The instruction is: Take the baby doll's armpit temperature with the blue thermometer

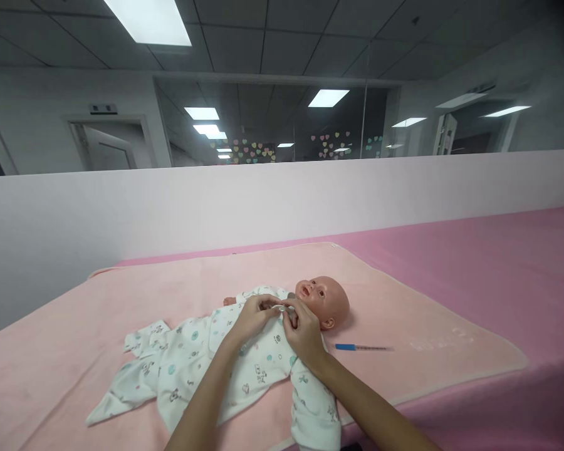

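A baby doll lies on its back with its head to the right, dressed in a white footed romper with small animal and dot prints. At the romper's neckline, just below the doll's chin, my left hand pinches the cloth edge. My right hand pinches the same edge beside it, close to the doll's cheek. The fingertips of both hands nearly meet there. Whether a fastener sits between them is too small to tell. One sleeve hangs toward me, and the legs of the romper spread out flat to the left.
Beneath the doll is a peach blanket on a pink table cover. A thin blue-ended stick, perhaps a thermometer or pen, lies right of the doll's head. A low white partition stands behind the table.
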A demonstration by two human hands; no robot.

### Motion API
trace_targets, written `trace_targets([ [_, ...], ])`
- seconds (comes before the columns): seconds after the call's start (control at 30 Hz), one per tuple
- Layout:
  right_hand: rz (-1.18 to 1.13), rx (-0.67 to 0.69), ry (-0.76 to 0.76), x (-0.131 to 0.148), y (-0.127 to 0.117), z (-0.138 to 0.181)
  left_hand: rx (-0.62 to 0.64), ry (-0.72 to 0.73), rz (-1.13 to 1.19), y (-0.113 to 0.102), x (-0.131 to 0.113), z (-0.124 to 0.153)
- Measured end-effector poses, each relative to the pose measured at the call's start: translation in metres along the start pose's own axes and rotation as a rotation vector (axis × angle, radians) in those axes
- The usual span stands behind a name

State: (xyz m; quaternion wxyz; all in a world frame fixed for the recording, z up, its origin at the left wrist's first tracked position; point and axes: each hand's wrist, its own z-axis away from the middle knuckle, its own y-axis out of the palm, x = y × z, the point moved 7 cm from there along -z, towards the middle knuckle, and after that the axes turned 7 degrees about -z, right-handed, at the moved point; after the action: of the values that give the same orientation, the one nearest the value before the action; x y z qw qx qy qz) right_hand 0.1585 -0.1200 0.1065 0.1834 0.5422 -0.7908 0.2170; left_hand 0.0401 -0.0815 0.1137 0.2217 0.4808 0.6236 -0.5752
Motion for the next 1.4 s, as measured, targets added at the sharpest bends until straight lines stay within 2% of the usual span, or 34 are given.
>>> trace_targets([
  [0.27,0.013,-0.005,-0.030,0.002,-0.001,0.000,-0.034,0.033,-0.123,-0.001,0.001,0.001],
  [0.87,0.011,-0.050,-0.061,-0.003,-0.001,0.000,0.004,0.092,-0.086,0.000,-0.005,0.002],
  [1.07,0.011,-0.133,-0.070,-0.001,-0.007,-0.001,0.028,0.096,-0.081,0.001,-0.008,0.003],
  [1.4,0.005,-0.001,-0.201,0.009,0.003,0.000,0.063,0.096,0.000,0.004,-0.013,0.005],
])
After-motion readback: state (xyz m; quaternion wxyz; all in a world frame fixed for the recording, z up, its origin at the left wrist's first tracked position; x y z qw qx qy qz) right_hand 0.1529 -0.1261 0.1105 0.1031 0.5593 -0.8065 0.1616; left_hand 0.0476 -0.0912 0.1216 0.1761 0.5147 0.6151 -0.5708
